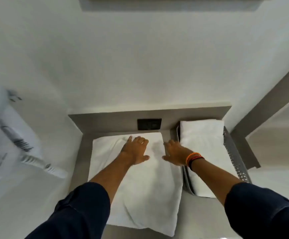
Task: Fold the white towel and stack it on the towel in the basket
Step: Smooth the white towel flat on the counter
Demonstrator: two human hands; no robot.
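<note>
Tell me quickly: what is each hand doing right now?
Left hand: open, flat on the white towel, holding nothing.
Right hand: open, fingers spread on the towel's right edge, holding nothing.

Plain white wall [140, 66] above grey counter [200, 213], black socket plate [149, 124].

No legible text, labels or numbers anywhere.
</note>
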